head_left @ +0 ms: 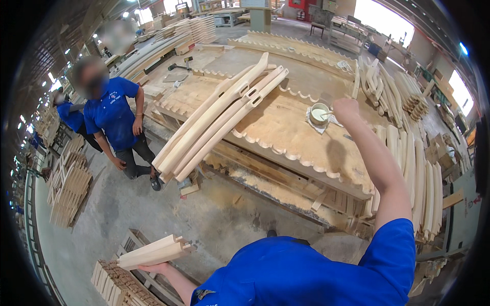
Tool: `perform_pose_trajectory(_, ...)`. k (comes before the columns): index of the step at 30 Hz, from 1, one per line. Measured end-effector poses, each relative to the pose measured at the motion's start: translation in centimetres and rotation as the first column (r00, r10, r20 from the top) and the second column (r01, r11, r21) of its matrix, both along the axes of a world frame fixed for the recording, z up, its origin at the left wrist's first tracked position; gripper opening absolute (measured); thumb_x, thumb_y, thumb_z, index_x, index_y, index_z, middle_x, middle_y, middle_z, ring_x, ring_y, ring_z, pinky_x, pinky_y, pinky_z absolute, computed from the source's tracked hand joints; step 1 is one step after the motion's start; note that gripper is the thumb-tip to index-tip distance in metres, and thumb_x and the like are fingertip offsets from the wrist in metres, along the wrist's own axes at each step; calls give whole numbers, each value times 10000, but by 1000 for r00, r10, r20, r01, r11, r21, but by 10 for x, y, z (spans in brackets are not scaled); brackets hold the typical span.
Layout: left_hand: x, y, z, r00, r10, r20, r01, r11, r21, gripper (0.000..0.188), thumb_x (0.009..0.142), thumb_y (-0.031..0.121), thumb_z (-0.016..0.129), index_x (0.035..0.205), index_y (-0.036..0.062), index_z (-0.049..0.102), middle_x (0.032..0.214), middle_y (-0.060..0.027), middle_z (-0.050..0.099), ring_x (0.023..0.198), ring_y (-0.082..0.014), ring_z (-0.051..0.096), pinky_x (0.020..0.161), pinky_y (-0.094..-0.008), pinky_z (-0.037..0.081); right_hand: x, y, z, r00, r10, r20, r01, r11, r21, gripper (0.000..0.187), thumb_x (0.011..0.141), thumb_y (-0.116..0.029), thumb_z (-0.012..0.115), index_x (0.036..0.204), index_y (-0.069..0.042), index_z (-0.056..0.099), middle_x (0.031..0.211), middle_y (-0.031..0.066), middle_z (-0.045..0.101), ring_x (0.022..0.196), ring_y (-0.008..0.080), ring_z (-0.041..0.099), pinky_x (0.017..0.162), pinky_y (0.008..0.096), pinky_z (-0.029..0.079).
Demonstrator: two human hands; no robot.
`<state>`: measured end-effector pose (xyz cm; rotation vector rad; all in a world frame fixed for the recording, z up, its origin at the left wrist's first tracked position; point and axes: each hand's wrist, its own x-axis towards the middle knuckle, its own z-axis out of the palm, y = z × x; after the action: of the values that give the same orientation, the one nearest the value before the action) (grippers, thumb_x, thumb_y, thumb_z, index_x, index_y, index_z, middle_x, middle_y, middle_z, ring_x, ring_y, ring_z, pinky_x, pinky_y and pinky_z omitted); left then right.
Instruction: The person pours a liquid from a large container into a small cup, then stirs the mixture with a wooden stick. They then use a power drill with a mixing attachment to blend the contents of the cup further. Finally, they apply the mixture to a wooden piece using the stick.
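Note:
Low at the left, my left hand (154, 268) is closed on a small bundle of pale wooden rails (153, 252), just above a stack of similar pieces. My right hand (345, 108) is a fist over the workbench, arm stretched out. Beside it stands a round cup of whitish liquid (319, 114) on a stained cloth or paper, with a thin stick in it. Whether my right fingers grip that stick or something else is hidden. Several long curved wooden posts (219, 112) with slots near their upper ends lie across the bench and jut over its near edge.
The bench (286, 122) carries scalloped wooden strips along its edges. More curved posts (403, 163) stand at its right. A hammer (181, 64) lies on the far left. A person in a blue shirt (115, 112) stands at the left, and another behind. Stacked wood (117, 285) sits below my left hand.

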<state>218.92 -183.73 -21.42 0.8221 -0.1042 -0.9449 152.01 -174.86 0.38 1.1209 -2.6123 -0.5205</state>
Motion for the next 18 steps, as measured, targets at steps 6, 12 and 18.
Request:
perform_pose_trajectory(6,-15,-17,-3,988,60,-143,-55,998,39,694,857,613,285,1336,116,354,1335,-125,404,1193,-329,418,998,-517,336,-24,-3,-21,989,-2,149,30,982,-184,207,813,-118,491,943,-60,641,955,159,640,899,318,617,725,425,499)
perform_pose_trajectory(12,-53,-24,-21,980,4,-197,18,994,106,707,824,576,451,1329,93,344,1331,-132,406,1199,-335,409,990,-514,346,-78,61,-99,913,108,393,159,793,-588,235,827,-186,534,901,16,630,839,170,643,772,288,626,702,399,490)
perform_pose_trajectory(18,-80,-23,-6,997,-49,-59,56,991,121,691,815,528,466,1304,53,350,1286,-166,436,1149,-365,457,958,-502,398,-85,73,-148,783,325,530,315,528,-789,239,815,-209,537,857,19,597,779,157,613,725,260,587,672,356,453)
